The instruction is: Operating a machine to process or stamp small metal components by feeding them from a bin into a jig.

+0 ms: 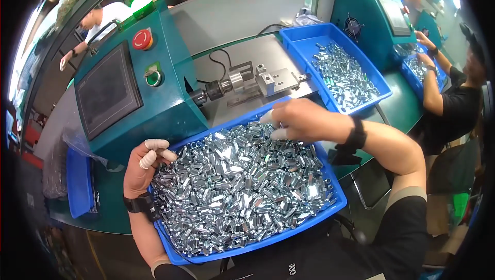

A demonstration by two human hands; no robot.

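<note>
A blue bin (337, 197) in front of me is heaped with shiny hexagonal metal spacers (237, 192). At its left rim is my left hand (144, 166), its fingers curled together in white finger cots beside the pile. Whatever those fingers hold, if anything, is hidden. Over the bin's far right side, my right hand (307, 120) has thumb and fingers in a pinch, also with white finger cots. A small thing may sit between the tips, too small to name. Just beyond that hand stands a metal fixture (276, 81) facing a drill chuck (219, 89).
A green machine with a dark screen (108, 92), a red stop button (143, 39) and a lit green lamp stands left. A second blue bin (379, 81) of spacers is at the far right. Co-workers sit beyond and at right. Another blue tray (78, 182) stands left.
</note>
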